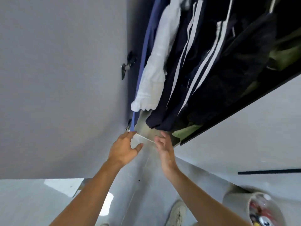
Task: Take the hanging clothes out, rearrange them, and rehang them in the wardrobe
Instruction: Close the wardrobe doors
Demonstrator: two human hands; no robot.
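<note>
Clothes hang in the open wardrobe (211,126): a white ruffled garment (156,66), a blue one (146,46) at the far left, dark navy pieces with white stripes (192,62), and olive green cloth (185,131) at the bottom right. My left hand (123,147) reaches toward the wardrobe's bottom front edge (143,137) with fingers loosely spread, holding nothing. My right hand (164,147) is also held up there, fingers relaxed, just below the hem of a navy garment (156,123). Neither hand grips cloth.
The open wardrobe door (65,79) stands at the left, with hinges (127,66) on its inner edge. A closed white door with a dark handle (268,171) is at the right. A bin (260,209) sits on the pale floor at bottom right, beside my shoe (177,212).
</note>
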